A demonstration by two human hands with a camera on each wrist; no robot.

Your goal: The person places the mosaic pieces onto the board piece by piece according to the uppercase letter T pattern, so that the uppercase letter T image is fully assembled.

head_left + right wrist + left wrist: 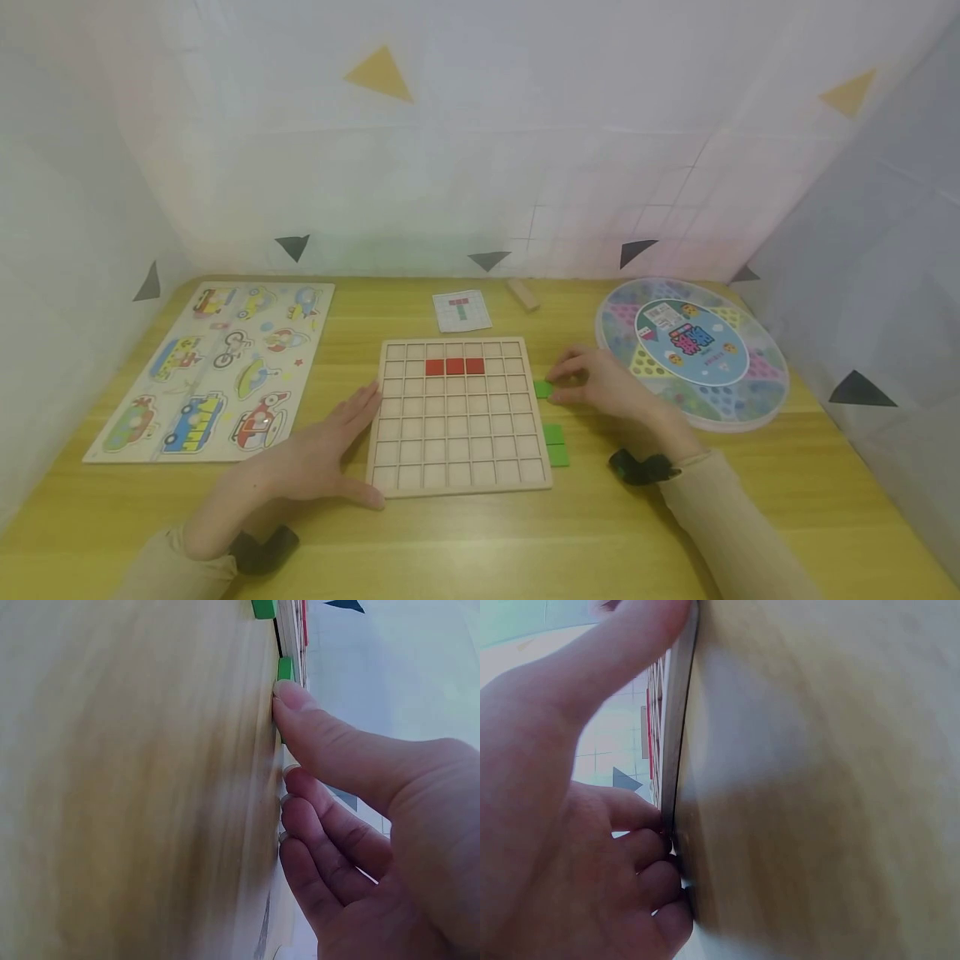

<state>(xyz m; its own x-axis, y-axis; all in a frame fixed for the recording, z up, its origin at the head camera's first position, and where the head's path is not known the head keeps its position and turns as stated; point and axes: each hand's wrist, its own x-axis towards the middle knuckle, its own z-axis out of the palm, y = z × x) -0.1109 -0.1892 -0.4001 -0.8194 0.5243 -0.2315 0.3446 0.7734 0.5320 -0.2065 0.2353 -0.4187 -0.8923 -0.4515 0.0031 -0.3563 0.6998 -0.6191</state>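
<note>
A wooden grid board (459, 429) lies flat, with three red square tiles (455, 367) side by side in its second row. My left hand (322, 454) is spread along the board's left edge, the thumb at the near corner. In the left wrist view, the fingertips of that hand (664, 889) meet the table beside the board's side. Right of the board, my right hand (600, 383) pinches a green square tile (543, 389) between thumb and fingers. The thumb covers part of this tile (285, 667) in the right wrist view. Two more green tiles (555, 446) lie nearer, against the board's right edge.
Behind the board are a small card (461, 311) with a red and green T pattern and a small wooden block (522, 295). A vehicle puzzle board (307, 358) lies at left. At right is a round, clear-edged game box (693, 342). Patterned cloth walls surround the table.
</note>
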